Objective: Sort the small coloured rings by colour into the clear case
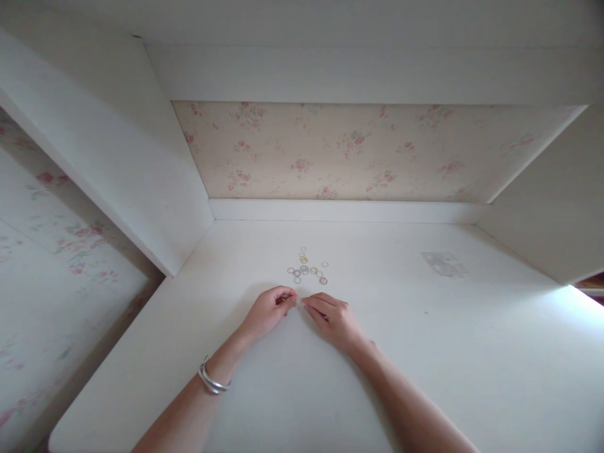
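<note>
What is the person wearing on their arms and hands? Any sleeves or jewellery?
Both arms are bare, with no sleeves in view and no gloves. The left wrist carries thin silver bangles, a couple of rings stacked together. The left hand and the right hand show no rings or watch that can be made out, and the right wrist is bare.

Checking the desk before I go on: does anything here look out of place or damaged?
Little stands out. The rings lie loosely scattered just beyond both hands, and a pale patch on the desk to the right looks like tape or residue.
</note>
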{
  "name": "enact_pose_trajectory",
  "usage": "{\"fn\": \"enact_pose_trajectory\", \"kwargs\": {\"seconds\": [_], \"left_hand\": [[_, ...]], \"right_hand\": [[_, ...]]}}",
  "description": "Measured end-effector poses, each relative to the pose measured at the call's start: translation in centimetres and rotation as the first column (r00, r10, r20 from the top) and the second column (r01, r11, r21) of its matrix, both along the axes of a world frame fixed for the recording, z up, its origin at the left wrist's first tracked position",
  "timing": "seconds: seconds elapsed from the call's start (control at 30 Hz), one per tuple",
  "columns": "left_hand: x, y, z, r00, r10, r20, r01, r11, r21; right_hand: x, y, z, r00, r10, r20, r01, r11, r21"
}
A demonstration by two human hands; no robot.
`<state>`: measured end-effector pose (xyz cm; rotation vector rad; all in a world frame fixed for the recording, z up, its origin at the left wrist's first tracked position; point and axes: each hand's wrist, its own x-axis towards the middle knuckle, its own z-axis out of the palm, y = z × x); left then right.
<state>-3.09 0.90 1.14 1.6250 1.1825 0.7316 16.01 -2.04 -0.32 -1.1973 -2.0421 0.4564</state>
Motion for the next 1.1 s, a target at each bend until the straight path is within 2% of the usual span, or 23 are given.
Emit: {"fn": "enact_pose_trajectory", "kwargs": {"seconds": [0.07,0.17,0.3,0.4,0.57,0.8,1.1], "left_hand": [[-0.7,0.1,-0.1,1.0,0.021,-0.022,-0.021,1.0,0.01],[-1.9,0.1,0.3,0.996,0.053,-0.074,-0.047,0.996,0.079],[-3.3,-0.3,1.1,0.991,0.084,-0.104,-0.064,0.982,0.178],[-3.6,-0.4,1.2,0.989,0.036,-0.145,-0.008,0.982,0.19],[-3.2,-0.6,0.6,0.964,-0.067,-0.256,0.124,0.969,0.212],[-3.4,-0.4,-0.4,0.932,-0.059,-0.357,0.172,0.941,0.293],[-3.2,-0.4,-0.9,0.932,-0.09,-0.351,0.19,0.946,0.262]], "right_hand": [[0.5,0.3,-0.1,0.992,-0.125,0.021,0.126,0.992,-0.01],[1.6,1.3,-0.6,0.946,-0.306,0.109,0.31,0.951,-0.017],[2.7,2.5,-1.7,0.867,-0.408,0.286,0.432,0.902,-0.022],[2.8,2.8,-2.1,0.846,-0.412,0.339,0.446,0.895,-0.025],[2.6,2.9,-2.3,0.876,-0.399,0.273,0.424,0.905,-0.039],[2.7,2.8,-2.4,0.891,-0.41,0.193,0.424,0.905,-0.036],[2.6,2.9,-2.4,0.893,-0.422,0.155,0.437,0.896,-0.076]]}}
